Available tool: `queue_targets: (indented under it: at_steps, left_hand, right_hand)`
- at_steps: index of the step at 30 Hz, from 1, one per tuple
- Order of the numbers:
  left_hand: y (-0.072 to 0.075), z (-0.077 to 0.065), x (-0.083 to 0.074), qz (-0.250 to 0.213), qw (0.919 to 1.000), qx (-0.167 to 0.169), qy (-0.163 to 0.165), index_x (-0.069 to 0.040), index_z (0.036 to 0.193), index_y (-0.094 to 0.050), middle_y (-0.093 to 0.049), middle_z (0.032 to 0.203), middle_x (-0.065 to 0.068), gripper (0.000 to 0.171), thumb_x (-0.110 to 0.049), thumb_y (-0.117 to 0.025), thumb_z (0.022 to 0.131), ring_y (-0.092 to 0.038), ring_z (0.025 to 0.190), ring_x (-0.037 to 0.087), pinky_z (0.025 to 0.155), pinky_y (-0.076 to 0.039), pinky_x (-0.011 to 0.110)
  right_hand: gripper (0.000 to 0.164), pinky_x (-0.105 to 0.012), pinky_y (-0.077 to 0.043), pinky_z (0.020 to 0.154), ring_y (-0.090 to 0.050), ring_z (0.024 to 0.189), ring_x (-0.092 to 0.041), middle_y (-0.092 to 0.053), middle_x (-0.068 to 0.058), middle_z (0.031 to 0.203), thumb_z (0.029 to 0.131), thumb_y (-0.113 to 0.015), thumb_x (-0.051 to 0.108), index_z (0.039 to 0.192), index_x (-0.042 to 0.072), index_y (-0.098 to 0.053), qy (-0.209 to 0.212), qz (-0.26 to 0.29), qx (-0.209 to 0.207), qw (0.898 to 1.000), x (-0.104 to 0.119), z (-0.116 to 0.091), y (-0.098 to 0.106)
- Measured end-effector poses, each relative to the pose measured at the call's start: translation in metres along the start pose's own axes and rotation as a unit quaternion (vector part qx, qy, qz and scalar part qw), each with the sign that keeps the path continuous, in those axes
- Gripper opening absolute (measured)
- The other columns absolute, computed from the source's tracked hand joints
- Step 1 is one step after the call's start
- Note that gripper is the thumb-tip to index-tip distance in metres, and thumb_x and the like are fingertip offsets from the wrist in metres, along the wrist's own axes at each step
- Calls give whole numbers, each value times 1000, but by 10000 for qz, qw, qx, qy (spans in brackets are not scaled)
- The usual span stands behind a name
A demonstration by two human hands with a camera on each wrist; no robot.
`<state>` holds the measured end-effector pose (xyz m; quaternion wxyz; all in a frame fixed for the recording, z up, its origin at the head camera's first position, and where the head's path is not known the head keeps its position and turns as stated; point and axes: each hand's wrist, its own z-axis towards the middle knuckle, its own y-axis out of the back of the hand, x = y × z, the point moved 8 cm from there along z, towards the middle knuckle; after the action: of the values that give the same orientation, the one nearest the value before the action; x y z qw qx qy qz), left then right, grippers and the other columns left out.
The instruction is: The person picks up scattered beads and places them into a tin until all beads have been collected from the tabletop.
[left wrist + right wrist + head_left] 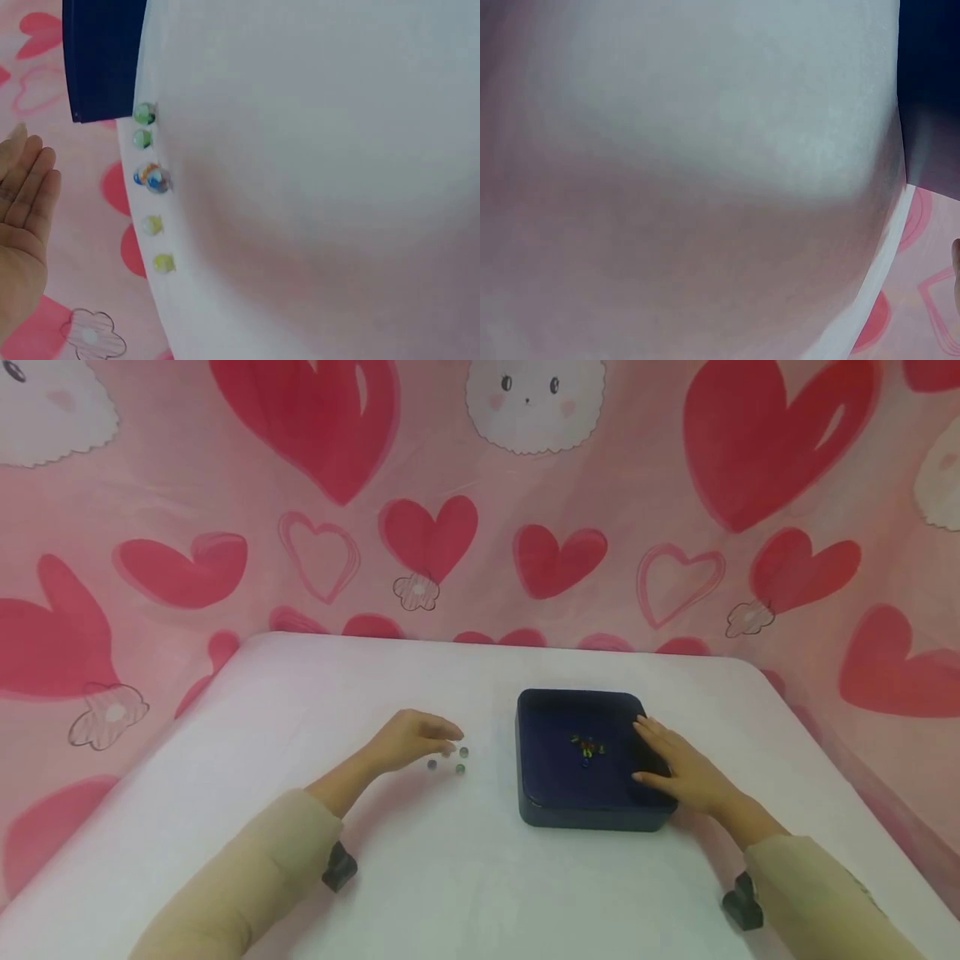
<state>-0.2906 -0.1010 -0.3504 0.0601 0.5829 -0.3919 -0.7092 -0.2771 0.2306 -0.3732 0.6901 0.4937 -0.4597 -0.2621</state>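
Several glass marbles (461, 768) lie loose on the white table; in the left wrist view they form a rough row, with green marbles (145, 113), a blue-and-orange cluster (157, 180) and yellow marbles (163, 263). Just above them hovers my left hand (411, 740), palm down, its fingers (43, 187) loosely extended and no marble visible in them. A dark blue square tray (551, 787) stands to the right, with several colourful marbles (587, 748) gathered inside it. My right hand (686, 768) rests on the tray's right rim with fingers spread; the right wrist view catches only its edge.
The white table (420, 877) has rounded far corners. Behind and beside it hangs a pink cloth (480, 568) printed with red hearts. Black wrist devices (340, 866) sit under both forearms, close to the tabletop.
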Motion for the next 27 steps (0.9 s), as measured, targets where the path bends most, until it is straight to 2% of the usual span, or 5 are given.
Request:
queue_targets:
  at_steps: [6,12,19,27]
  left_hand:
    - [16,0,16,128,9989,-330,298,-11,106,-62,-61,103,1,26,-18,-61,81,-52,102,18,84,-42,35]
    - [30,1,33,297,9956,-632,628,-12,108,-61,-60,106,1,29,-20,-61,81,-49,106,21,85,-41,35]
    - [37,6,50,356,9939,-671,793,-10,109,-60,-58,108,3,30,-17,-62,80,-48,107,21,87,-39,35]
    - [34,17,66,632,9922,-530,936,-10,107,-61,-60,106,4,27,-14,-61,80,-46,109,22,90,-36,38]
  right_hand:
    - [74,-58,-13,94,-13,125,-38,-18,-17,140,79,-58,38,135,3,-23,26,-52,-11,10000,-1,0,-2]
    - [73,-57,-12,95,-13,125,-38,-19,-18,139,79,-59,35,134,1,-25,85,-29,-53,9999,0,1,-1]
    - [73,-58,-13,94,-13,125,-38,-17,-18,140,80,-57,36,135,3,-23,68,-20,-15,10000,0,0,-1]
    - [74,-58,-12,94,-12,125,-38,-16,-17,140,80,-57,38,136,4,-22,12,-16,20,10000,0,0,0]
